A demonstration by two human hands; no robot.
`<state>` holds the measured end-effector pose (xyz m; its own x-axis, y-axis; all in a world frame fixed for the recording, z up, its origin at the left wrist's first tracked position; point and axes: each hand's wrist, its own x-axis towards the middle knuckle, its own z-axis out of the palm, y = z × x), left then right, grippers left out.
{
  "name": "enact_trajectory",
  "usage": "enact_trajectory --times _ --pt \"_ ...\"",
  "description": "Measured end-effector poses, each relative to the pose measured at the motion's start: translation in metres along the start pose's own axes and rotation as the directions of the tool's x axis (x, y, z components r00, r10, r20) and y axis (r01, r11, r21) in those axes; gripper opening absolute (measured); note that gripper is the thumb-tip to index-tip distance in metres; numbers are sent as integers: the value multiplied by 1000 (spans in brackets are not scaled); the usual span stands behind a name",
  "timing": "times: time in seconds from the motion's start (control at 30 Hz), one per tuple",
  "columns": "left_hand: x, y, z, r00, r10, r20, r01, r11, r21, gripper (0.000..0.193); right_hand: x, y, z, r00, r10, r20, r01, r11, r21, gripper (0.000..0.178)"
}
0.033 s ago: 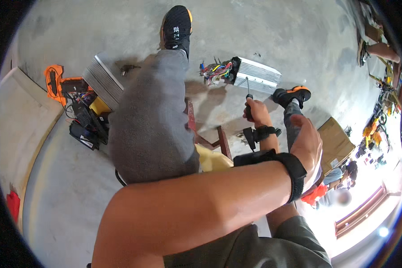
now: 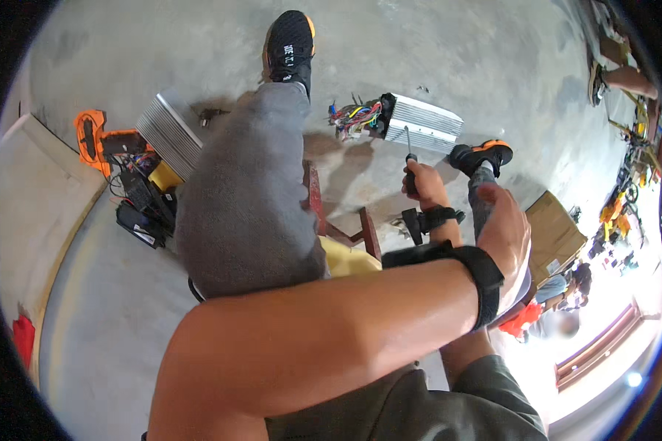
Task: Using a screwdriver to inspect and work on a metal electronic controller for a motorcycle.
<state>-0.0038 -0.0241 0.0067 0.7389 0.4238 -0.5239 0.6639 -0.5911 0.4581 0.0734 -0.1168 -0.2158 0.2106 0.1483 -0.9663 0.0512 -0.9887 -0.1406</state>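
My right hand (image 2: 425, 182) is closed round the black handle of a screwdriver (image 2: 411, 156). The screwdriver's thin shaft points away from me, its tip at the side of a silver ribbed metal box (image 2: 424, 121) on the floor. Coloured wires (image 2: 356, 117) with connectors spill from the box's left end. Across my lap reaches my left arm, with a black strap on the wrist. My left hand (image 2: 506, 231) lies over my right knee, holding nothing that I can see. One of its digits stretches out; the other fingers are largely hidden.
To the left lie another ribbed metal box (image 2: 171, 134), an orange-and-black part (image 2: 90, 141) and black modules (image 2: 141, 224). A cardboard box (image 2: 554, 239) stands at right, near a person (image 2: 566, 287). A dark red stool leg (image 2: 368, 234) shows beneath me.
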Motion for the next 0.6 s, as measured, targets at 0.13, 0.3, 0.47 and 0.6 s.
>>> enact_trajectory --times 0.13,0.3,0.47,0.6 --pt "23 -23 22 993 -28 -116 43 990 131 30 17 19 -55 989 76 129 -123 905 406 28" --pt "18 -111 30 987 137 -85 -156 945 -287 20 -77 0 -80 973 -229 -11 220 918 330 28" --pt "26 -153 66 947 -224 231 245 967 -67 34 -141 -3 -166 883 -447 -140 467 867 173 23" --pt "44 -164 90 842 -499 205 500 864 53 30 -153 2 -205 834 -507 -218 537 837 106 29"
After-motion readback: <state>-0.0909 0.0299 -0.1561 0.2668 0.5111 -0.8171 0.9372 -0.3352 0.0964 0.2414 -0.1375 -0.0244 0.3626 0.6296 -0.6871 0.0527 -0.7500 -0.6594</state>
